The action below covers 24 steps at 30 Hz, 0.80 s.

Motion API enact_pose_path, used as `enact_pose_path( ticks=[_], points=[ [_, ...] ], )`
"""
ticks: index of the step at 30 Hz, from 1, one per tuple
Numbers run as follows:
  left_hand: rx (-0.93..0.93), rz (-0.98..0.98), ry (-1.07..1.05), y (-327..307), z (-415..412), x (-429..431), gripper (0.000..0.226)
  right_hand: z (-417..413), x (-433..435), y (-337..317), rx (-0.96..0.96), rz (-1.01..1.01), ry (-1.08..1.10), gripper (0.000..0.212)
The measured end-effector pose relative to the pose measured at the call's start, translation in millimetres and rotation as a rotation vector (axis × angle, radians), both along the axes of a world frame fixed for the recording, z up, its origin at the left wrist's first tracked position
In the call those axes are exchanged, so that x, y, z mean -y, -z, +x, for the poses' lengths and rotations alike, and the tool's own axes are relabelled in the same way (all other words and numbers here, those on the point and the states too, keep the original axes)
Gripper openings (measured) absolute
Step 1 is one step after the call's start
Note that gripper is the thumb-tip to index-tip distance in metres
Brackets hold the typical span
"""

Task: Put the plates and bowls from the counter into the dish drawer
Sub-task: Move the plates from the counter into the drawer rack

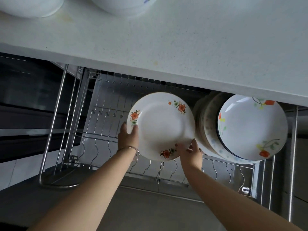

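Observation:
A white plate with orange flowers (162, 125) is held over the open wire dish drawer (106, 104), tilted with its face toward me. My left hand (128, 135) grips its left rim, thumb on the face. At the plate's lower right rim my right hand (191, 151) grips it as well. Just to the right, several plates (250, 129) stand on edge in the rack, the front one white with red flowers. Two white bowls (30, 7) (123, 5) sit on the counter (166, 47) at the top left.
The rack slots left of the held plate hold nothing. A second wire frame (56, 117) runs along the drawer's left side. The counter's front edge overhangs the back of the drawer. A metal upright (294, 147) stands at the right.

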State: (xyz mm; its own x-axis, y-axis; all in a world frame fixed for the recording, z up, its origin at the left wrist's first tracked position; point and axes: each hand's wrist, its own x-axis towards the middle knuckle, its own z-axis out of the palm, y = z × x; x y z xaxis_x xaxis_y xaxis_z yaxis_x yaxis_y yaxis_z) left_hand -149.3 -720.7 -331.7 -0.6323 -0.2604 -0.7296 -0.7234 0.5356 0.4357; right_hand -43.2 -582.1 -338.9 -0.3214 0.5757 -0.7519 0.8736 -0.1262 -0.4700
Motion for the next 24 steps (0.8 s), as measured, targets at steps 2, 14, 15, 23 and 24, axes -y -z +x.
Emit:
enact_pose_path(
  ticks=[2,14,15,23,24],
  points=[
    [0.083,0.216,-0.215,0.3,-11.1,1.8,0.057,0.0,3.8,1.7,-0.05,-0.11,0.053,0.059],
    [0.208,0.363,-0.346,-0.9,-8.0,-1.1,0.066,-12.3,-9.4,-1.5,-0.001,-0.255,0.089,0.073],
    [0.191,0.26,-0.247,-2.4,-9.6,-1.1,0.069,-12.3,-11.2,-6.6,0.052,-0.233,0.015,0.071],
    [-0.106,-0.121,0.609,-90.5,26.3,-50.5,0.03,5.6,-63.0,-92.8,0.185,-0.214,-0.528,0.031],
    [-0.026,-0.048,0.713,-105.6,33.1,-65.8,0.027,11.0,-75.3,-110.3,0.168,-0.192,-0.571,0.028]
  ],
)
